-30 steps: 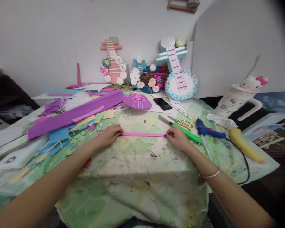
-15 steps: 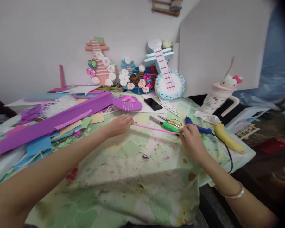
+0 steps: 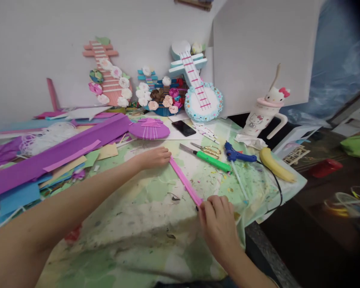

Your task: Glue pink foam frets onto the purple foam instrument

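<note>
A narrow pink paper strip (image 3: pixel 184 181) stretches taut between my two hands, low over the stained cloth. My left hand (image 3: pixel 156 157) pinches its far end, close to the purple guitar-shaped piece (image 3: pixel 150 130) with pink strips and white strings on it. The near end is gripped by my right hand (image 3: pixel 217 220), fingers curled over it. Beyond the strip lie a green-handled knife (image 3: pixel 211 161), gold-handled scissors (image 3: pixel 213 151) and a blue glue gun (image 3: pixel 240 155) with a glue stick in it.
Purple paper (image 3: pixel 60 154) and coloured scraps cover the left side. Decorated paper instruments (image 3: pixel 202 98) lean on the wall behind a phone (image 3: pixel 183 128). On the right are a banana (image 3: pixel 276 166), a black cord (image 3: pixel 280 190) and a cup with a handle (image 3: pixel 259 118).
My right hand has come down and nearer, so the strip now slants toward me. The left hand keeps its end. The whole view has shifted slightly to the right.
</note>
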A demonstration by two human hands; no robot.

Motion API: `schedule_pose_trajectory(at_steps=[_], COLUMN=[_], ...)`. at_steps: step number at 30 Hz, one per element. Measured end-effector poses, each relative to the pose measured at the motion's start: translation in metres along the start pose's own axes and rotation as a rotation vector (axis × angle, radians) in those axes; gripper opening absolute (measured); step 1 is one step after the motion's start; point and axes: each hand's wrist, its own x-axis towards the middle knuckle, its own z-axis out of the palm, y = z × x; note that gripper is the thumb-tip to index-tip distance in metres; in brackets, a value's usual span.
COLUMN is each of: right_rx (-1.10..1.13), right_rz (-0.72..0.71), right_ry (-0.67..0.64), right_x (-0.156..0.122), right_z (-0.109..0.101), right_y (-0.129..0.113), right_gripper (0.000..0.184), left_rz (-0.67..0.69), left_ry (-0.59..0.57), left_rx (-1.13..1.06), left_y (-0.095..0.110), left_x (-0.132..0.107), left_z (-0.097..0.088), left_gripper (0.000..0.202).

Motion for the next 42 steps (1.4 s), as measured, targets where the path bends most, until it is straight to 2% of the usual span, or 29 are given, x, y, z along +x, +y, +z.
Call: schedule_pose_trajectory(at_steps=[5, 10, 14, 21, 27, 33, 39, 42], right_rx=[0.202, 0.379, 0.439, 0.481, 0.511, 0.517, 0.536, 0.527], right_rz=[0.157, 0.323, 0.384, 0.407, 0.416, 0.415, 0.405, 0.401], right_ry=[-0.052, -0.096, -0.106, -0.084, -0.074, -0.056, -0.046, -0.051], right_x=[-0.005, -0.009, -0.012, -0.015, -0.016, -0.016, -0.015, -0.016], right_z=[0.003, 0.003, 0.003, 0.005, 0.005, 0.006, 0.006, 0.006], right_y=[-0.010, -0.018, -0.023, -0.027, -0.027, -0.028, -0.026, -0.026], right_gripper=[0.012, 0.011, 0.010, 0.011, 0.012, 0.012, 0.013, 0.013], left_rz=[-0.015, -0.070, -0.127, -0.288, -0.410, -0.455, -0.468, -0.449], left_ry=[-0.069, -0.140, -0.199, -0.263, -0.290, -0.325, -0.386, -0.445], left_rx=[-0.051, -0.073, -0.091, -0.095, -0.104, -0.135, -0.228, -0.274], left_y=[-0.006, -0.004, -0.001, 0.001, 0.002, 0.002, -0.010, -0.017], left_x=[0.004, 0.019, 0.033, 0.051, 0.057, 0.062, 0.067, 0.070], left_z=[-0.002, -0.006, -0.013, -0.023, -0.021, -0.019, -0.014, -0.010], left_gripper=[0.017, 0.016, 0.016, 0.019, 0.020, 0.021, 0.006, 0.021])
